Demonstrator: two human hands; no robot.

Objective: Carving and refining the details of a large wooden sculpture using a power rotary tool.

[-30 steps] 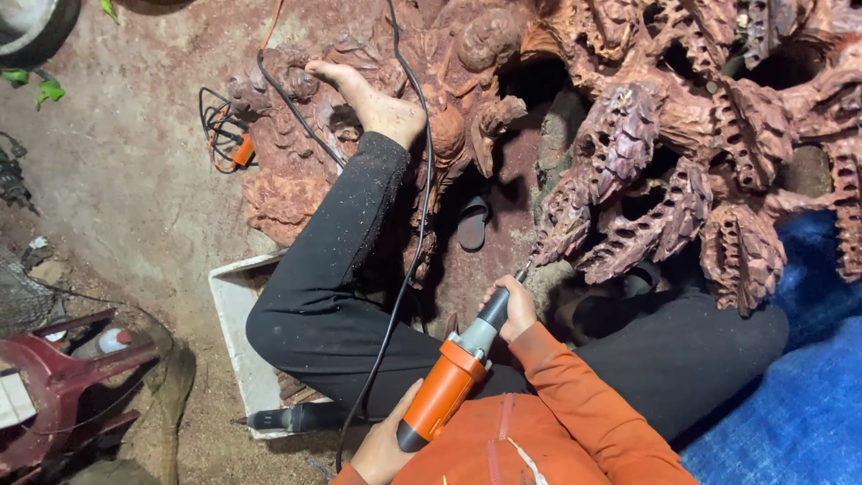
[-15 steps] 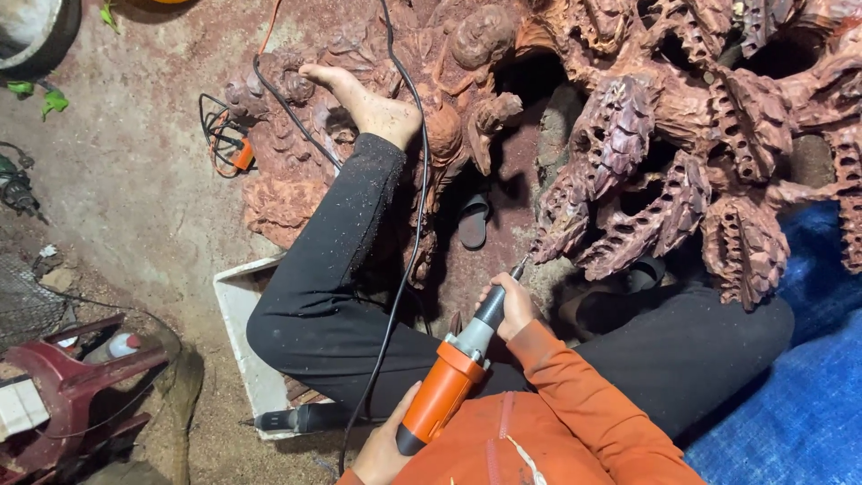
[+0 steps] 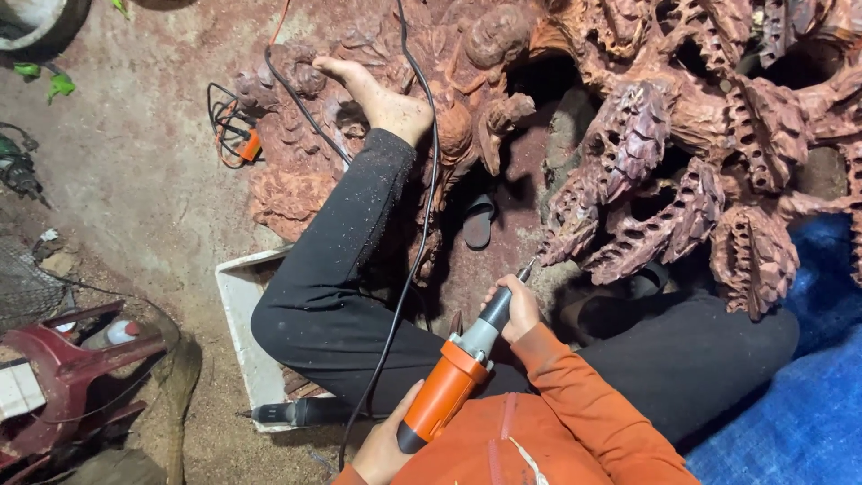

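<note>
A: What does each hand hold?
B: The right hand [image 3: 516, 310] is closed round the grey neck of an orange rotary carving tool [image 3: 453, 382]; the left hand [image 3: 382, 449] is closed on its orange rear end.

A: Where is the tool's tip?
B: Touching, or just short of, the lower edge of the reddish wood carving [image 3: 628, 162]; contact cannot be told.

A: Surroundings?
B: A black cable [image 3: 409, 269] crosses the black-trousered leg [image 3: 341, 269]; a bare foot [image 3: 377, 94] rests on the carving; a blue tarpaulin [image 3: 808, 404] lies right
</note>
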